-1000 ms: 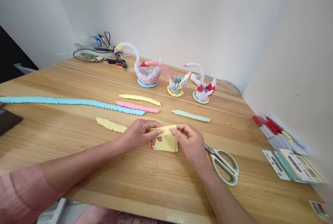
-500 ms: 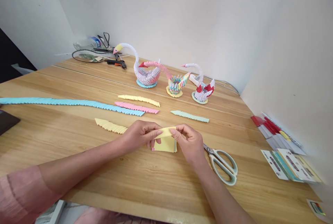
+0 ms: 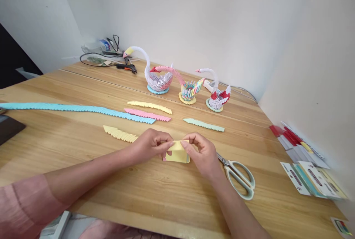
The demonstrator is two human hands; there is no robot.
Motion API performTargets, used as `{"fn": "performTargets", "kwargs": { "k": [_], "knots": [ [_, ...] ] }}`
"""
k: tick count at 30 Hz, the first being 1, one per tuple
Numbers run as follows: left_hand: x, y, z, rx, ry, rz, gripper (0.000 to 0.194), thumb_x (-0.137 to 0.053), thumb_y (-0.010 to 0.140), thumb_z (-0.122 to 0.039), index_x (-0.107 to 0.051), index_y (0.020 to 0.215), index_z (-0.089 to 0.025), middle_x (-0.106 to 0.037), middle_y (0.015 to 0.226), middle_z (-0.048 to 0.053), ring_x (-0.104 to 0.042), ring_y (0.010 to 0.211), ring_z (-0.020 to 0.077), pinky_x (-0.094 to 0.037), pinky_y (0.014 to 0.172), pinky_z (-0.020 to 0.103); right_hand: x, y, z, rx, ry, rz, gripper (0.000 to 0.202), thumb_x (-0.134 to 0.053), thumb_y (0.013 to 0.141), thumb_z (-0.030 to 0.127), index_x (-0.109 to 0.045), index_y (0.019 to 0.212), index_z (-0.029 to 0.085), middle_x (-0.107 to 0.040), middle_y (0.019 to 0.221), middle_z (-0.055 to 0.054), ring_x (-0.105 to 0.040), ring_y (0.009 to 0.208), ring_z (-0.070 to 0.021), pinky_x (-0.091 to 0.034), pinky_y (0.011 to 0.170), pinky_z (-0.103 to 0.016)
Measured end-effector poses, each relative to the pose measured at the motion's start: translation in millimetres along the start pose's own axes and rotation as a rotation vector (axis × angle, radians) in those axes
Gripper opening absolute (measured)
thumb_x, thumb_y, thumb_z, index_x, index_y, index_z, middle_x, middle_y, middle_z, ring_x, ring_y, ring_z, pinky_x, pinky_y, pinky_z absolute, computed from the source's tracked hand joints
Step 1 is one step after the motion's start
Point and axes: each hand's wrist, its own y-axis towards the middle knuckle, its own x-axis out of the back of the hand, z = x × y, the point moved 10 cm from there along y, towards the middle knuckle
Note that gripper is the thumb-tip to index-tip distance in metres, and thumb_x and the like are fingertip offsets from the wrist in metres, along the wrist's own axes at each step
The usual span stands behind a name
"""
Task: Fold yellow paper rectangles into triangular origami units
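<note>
Between both hands is a small yellow paper strip (image 3: pixel 179 145), pinched at its two ends. My left hand (image 3: pixel 152 143) closes thumb and fingers on its left end; my right hand (image 3: pixel 201 152) grips the right end the same way. Just below the strip lies a small stack of yellow paper slips (image 3: pixel 177 156) on the table, partly hidden by the fingers. Scissors (image 3: pixel 240 176) with pale handles rest beside my right wrist, their blades partly covered by it. A row of folded yellow pieces (image 3: pixel 119 133) runs up to my left hand.
Behind the hands lie folded-paper chains in blue (image 3: pixel 83 109), pink (image 3: pixel 146 114), yellow (image 3: pixel 149 105) and green (image 3: pixel 203 124). Three paper swans, one white and pink (image 3: pixel 159 81), stand farther back. A glue gun (image 3: pixel 126 67) sits back left; paper packs (image 3: pixel 313 178) lie right.
The yellow strip has come slightly lower, nearer the slips beneath it, and both hands still hold it. The whole view has shifted a little.
</note>
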Motion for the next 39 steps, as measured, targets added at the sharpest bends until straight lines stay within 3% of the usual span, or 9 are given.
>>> {"fn": "performTargets", "kwargs": {
  "k": [4,7,12,21,26,29,31,36,39],
  "knots": [
    [1.9,-1.1,-3.9,-0.031,0.012,-0.008,0.03,-0.051,0.085,-0.034,-0.064,0.072,-0.012,-0.065,0.062,0.004,-0.064,0.054,0.0125,-0.047,0.051,0.018,-0.5,-1.8,9.0,0.056,-0.063,0.013,0.016,-0.057,0.081,0.03,-0.061,0.07,0.018,-0.057,0.063,0.003,-0.052,0.06,-0.0114,-0.04,0.058,-0.021],
    [2.7,0.0,-1.5,0.004,-0.19,-0.018,0.023,-0.06,0.079,-0.035,-0.062,0.079,-0.012,-0.064,0.062,0.002,-0.063,0.052,0.0115,-0.048,0.05,0.019,7.8,-4.3,14.3,0.111,-0.089,-0.081,0.016,-0.055,0.082,0.03,-0.06,0.071,0.019,-0.061,0.064,0.003,-0.054,0.06,-0.0116,-0.04,0.058,-0.021],
    [-13.3,2.6,8.7,0.131,-0.448,0.071,0.031,-0.072,0.067,-0.037,-0.058,0.08,-0.013,-0.065,0.061,0.001,-0.057,0.046,0.0093,-0.044,0.042,0.017,13.0,-7.0,17.4,0.161,-0.121,-0.163,0.017,-0.056,0.082,0.032,-0.061,0.072,0.019,-0.062,0.063,0.002,-0.055,0.057,-0.0125,-0.041,0.055,-0.022],
    [-2.9,-0.1,6.8,0.085,-0.333,-0.08,0.027,-0.064,0.075,-0.036,-0.058,0.063,-0.012,-0.057,0.05,-0.001,-0.053,0.043,0.0077,-0.044,0.045,0.018,8.4,-13.0,38.4,0.32,-0.176,-0.183,0.015,-0.053,0.085,0.027,-0.061,0.073,0.022,-0.064,0.068,-0.001,-0.059,0.064,-0.0164,-0.044,0.061,-0.027],
    [9.4,0.5,0.2,0.012,-0.284,-0.095,0.028,-0.061,0.077,-0.034,-0.055,0.059,-0.013,-0.054,0.049,-0.002,-0.054,0.044,0.0084,-0.041,0.043,0.017,21.5,-9.8,21.0,0.208,-0.117,-0.231,0.014,-0.055,0.084,0.029,-0.062,0.074,0.021,-0.064,0.069,-0.001,-0.058,0.065,-0.0161,-0.045,0.063,-0.027],
    [14.2,0.3,-0.7,-0.012,-0.232,-0.106,0.026,-0.059,0.079,-0.031,-0.055,0.06,-0.013,-0.056,0.052,-0.001,-0.055,0.047,0.0086,-0.041,0.045,0.017,15.5,-3.1,-1.3,0.079,0.03,-0.136,0.015,-0.059,0.08,0.034,-0.063,0.084,0.021,-0.065,0.077,-0.002,-0.06,0.071,-0.0168,-0.046,0.066,-0.027],
    [14.3,-0.8,-1.7,-0.029,-0.188,-0.111,0.025,-0.058,0.079,-0.03,-0.056,0.061,-0.013,-0.056,0.053,-0.001,-0.054,0.047,0.0087,-0.041,0.045,0.017,5.4,-0.4,-9.2,0.02,0.119,-0.052,0.028,-0.066,0.073,0.036,-0.062,0.097,0.021,-0.066,0.09,-0.003,-0.06,0.081,-0.0183,-0.047,0.07,-0.029],
    [10.9,-3.3,-4.0,-0.054,-0.082,-0.122,0.025,-0.059,0.077,-0.03,-0.055,0.059,-0.014,-0.054,0.052,-0.002,-0.052,0.046,0.0089,-0.041,0.044,0.018,-8.0,0.8,-3.5,-0.009,0.055,0.018,0.027,-0.067,0.073,0.034,-0.061,0.098,0.023,-0.064,0.098,-0.004,-0.058,0.092,-0.0198,-0.046,0.077,-0.03],
    [15.9,-1.7,-5.8,-0.065,-0.036,-0.138,0.027,-0.058,0.078,-0.03,-0.055,0.058,-0.013,-0.056,0.053,-0.001,-0.053,0.048,0.0089,-0.04,0.048,0.018,-4.3,3.3,-2.9,0.003,0.103,0.026,0.026,-0.065,0.075,0.032,-0.06,0.1,0.023,-0.064,0.094,-0.003,-0.058,0.085,-0.0174,-0.045,0.074,-0.029]
  ]
}}
